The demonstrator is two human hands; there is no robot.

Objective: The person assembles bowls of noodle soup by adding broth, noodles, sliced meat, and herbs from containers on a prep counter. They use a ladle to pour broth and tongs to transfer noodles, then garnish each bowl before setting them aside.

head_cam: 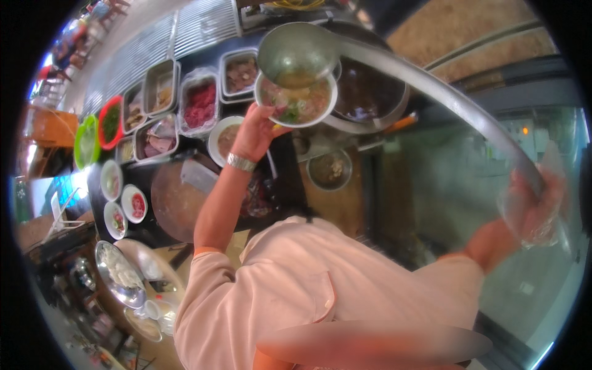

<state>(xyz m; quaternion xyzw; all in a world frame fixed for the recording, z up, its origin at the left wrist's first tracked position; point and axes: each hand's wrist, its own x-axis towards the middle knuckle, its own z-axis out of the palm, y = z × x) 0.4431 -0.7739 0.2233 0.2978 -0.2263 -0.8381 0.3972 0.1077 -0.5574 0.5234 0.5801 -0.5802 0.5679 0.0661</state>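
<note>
My left hand (260, 132), with a metal watch on its wrist, grips the rim and side of a white bowl (319, 118) of soup with meat and green herbs. Over that bowl the large metal ladle (296, 51) is tilted, some brownish broth at its lip. Far to the right, my right hand (532, 199) in a clear plastic glove is closed on the ladle's long curved handle. Behind the bowl stands a big pot of dark broth (365, 92). A second white bowl (224, 138) with meat rests on the counter beside my left wrist.
Metal trays of meat (155, 138), a plastic-lined tray of red meat (200, 104), a red basket of greens (111, 122) and a green basket (86, 142) line the counter. A cleaver (198, 175) lies on a round chopping board (173, 203). Small bowls (134, 203) stand left; a metal bowl (329, 169) sits below the pot.
</note>
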